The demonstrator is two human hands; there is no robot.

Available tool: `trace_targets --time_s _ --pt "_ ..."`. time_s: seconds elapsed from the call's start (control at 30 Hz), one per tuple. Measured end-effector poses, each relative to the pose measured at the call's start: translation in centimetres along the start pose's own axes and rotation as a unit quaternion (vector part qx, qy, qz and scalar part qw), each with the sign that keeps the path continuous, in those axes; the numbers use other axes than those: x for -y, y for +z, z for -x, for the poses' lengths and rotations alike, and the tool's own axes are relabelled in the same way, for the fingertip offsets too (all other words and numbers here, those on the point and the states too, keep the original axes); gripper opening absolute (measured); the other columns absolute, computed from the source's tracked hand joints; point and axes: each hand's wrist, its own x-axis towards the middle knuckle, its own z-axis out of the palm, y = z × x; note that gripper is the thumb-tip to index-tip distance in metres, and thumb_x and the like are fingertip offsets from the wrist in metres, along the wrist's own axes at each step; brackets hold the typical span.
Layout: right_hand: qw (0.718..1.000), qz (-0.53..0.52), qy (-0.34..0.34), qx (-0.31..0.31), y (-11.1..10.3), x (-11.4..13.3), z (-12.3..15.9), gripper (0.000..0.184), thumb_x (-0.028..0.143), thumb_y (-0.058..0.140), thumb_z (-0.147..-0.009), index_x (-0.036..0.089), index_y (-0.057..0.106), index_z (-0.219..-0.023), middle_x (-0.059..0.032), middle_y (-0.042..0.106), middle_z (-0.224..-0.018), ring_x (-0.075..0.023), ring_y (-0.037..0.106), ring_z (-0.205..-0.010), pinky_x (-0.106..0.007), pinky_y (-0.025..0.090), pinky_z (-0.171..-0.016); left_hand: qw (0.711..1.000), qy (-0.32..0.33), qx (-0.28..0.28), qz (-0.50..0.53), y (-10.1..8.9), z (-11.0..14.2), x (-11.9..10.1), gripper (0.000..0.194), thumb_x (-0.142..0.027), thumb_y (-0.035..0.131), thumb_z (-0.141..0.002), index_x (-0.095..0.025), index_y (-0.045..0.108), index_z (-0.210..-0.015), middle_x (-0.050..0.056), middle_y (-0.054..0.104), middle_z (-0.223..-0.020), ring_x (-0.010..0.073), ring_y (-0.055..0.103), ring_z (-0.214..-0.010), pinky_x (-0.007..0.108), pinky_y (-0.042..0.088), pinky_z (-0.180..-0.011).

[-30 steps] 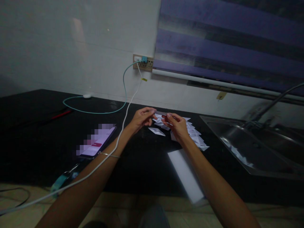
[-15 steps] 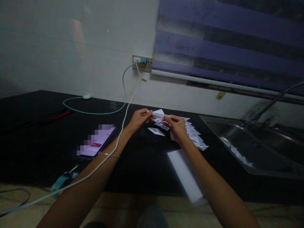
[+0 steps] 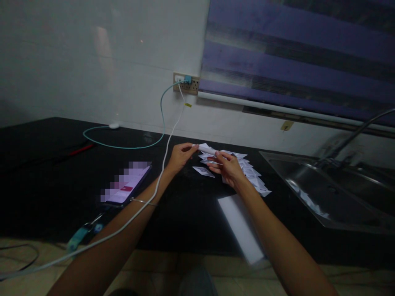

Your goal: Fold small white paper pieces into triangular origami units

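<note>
Paper piece [image 3: 206, 149] looks different now: a second ago barely visible between the hands, edge-on and dark, then half a second back popped up as a white triangle, and now flattened into a narrow white strip. Left hand [image 3: 180, 156] slid slightly left and pinches the strip's far end with fingertips. Right hand [image 3: 226, 167] dropped a touch lower toward the worktop [image 3: 185, 213], fingers spread more open under the strip's near end instead of curled tight. Hands a bit farther apart than before.
</note>
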Motion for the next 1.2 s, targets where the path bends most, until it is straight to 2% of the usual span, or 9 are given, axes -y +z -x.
trace_targets --time_s 0.13,0.33,0.47,0.57,0.67,0.77,1.0,1.1,1.2 --pt "0.999 -0.025 -0.042 -0.016 0.3 0.0 -0.1 0.028 0.038 0.081 -0.078 0.017 0.067 -0.089 -0.0083 0.077 -0.084 -0.0179 0.075 -0.068 -0.024 0.063 -0.057 1.0 -0.01 0.0 0.008 0.2 0.2 -0.6 0.031 -0.046 0.07 -0.082 -0.015 0.076 -0.08 0.002 0.071 -0.071 0.0111 0.056 -0.057 0.022 0.042 -0.053" --pt "0.989 -0.023 -0.133 -0.065 0.1 -1.0 -1.1 0.034 0.041 0.088 -0.065 0.016 0.067 -0.075 -0.0025 0.071 -0.072 -0.0179 0.074 -0.069 -0.027 0.065 -0.064 1.0 -0.024 0.015 -0.014 0.5 0.7 -1.4 0.034 -0.046 0.069 -0.082 -0.015 0.07 -0.067 0.0 0.062 -0.058 0.0112 0.052 -0.054 0.022 0.037 -0.05" --pt "0.975 0.035 -0.195 -0.097 0.2 -1.9 -1.4 0.034 0.046 0.082 -0.069 0.017 0.066 -0.075 -0.0003 0.067 -0.065 -0.0174 0.071 -0.063 -0.031 0.065 -0.061 0.999 -0.006 0.012 -0.033 0.8 0.6 -0.9 0.031 -0.041 0.067 -0.085 -0.015 0.065 -0.068 -0.002 0.059 -0.06 0.0107 0.053 -0.057 0.022 0.039 -0.055" --pt "0.963 0.08 -0.235 -0.107 0.5 -2.1 -1.2 0.031 0.047 0.074 -0.077 0.017 0.066 -0.08 0.0002 0.067 -0.067 -0.0159 0.069 -0.062 -0.03 0.064 -0.061 1.0 -0.02 0.02 0.0 1.2 0.5 -0.5 0.022 -0.033 0.065 -0.086 -0.017 0.056 -0.075 -0.001 0.062 -0.067 0.0108 0.058 -0.061 0.022 0.043 -0.059" --pt "0.959 0.08 -0.246 -0.113 0.7 -2.0 -1.0 0.028 0.044 0.072 -0.078 0.019 0.064 -0.086 0.0015 0.066 -0.067 -0.0146 0.069 -0.062 -0.028 0.063 -0.062 0.998 -0.044 0.021 0.04 1.6 0.5 -0.3 0.017 -0.025 0.064 -0.086 -0.02 0.048 -0.085 -0.003 0.062 -0.068 0.0105 0.061 -0.061 0.021 0.044 -0.058" --pt "0.96 0.072 -0.248 -0.107 0.6 -1.9 -0.9 0.027 0.041 0.073 -0.078 0.02 0.061 -0.091 0.0037 0.065 -0.065 -0.0144 0.07 -0.062 -0.028 0.062 -0.063 0.998 -0.035 0.022 0.043 1.7 0.5 -0.4 0.017 -0.019 0.061 -0.087 -0.021 0.045 -0.091 -0.005 0.059 -0.067 0.0092 0.06 -0.06 0.021 0.044 -0.06" --pt "0.958 0.07 -0.249 -0.126 0.9 -2.1 -0.9 0.033 0.04 0.075 -0.077 0.022 0.054 -0.094 0.0062 0.065 -0.059 -0.0146 0.068 -0.055 -0.027 0.06 -0.058 1.0 -0.006 -0.002 0.025 1.7 0.7 -1.5 0.016 -0.009 0.054 -0.087 -0.022 0.044 -0.086 -0.005 0.052 -0.069 0.008 0.055 -0.061 0.021 0.043 -0.059" --pt "0.959 0.073 -0.247 -0.12 1.0 -2.2 -0.9 0.034 0.043 0.075 -0.076 0.023 0.053 -0.093 0.0059 0.066 -0.059 -0.015 0.069 -0.056 -0.027 0.06 -0.06 0.999 -0.009 -0.022 0.032 1.7 0.6 -1.9 0.016 -0.012 0.056 -0.088 -0.022 0.043 -0.086 -0.006 0.05 -0.066 0.0079 0.053 -0.059 0.02 0.041 -0.057" --pt "0.959 0.064 -0.248 -0.122 0.8 -2.2 -1.1 0.037 0.046 0.076 -0.075 0.022 0.053 -0.092 0.0051 0.067 -0.061 -0.015 0.07 -0.057 -0.027 0.06 -0.062 0.996 -0.036 -0.023 0.077 1.8 0.5 -1.6 0.022 -0.025 0.063 -0.088 -0.024 0.043 -0.096 -0.008 0.052 -0.062 0.0077 0.051 -0.053 0.02 0.038 -0.051"
